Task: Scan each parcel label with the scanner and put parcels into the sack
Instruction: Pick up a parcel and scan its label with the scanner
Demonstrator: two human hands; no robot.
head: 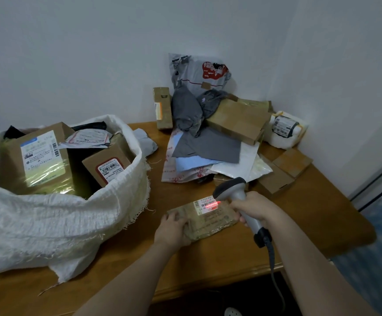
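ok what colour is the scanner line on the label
Red, across the white barcode label on the brown taped parcel; head view.

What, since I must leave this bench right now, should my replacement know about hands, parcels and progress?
The left hand holds the taped parcel by its left end, flat on the table.
The right hand grips the scanner; its red line lies across the parcel's label.
The sack, open at the table's left, already holds several boxes and bags.
Left to do: put this parcel in the sack once it reads, then work through the pile at the back right, presumably unscanned.
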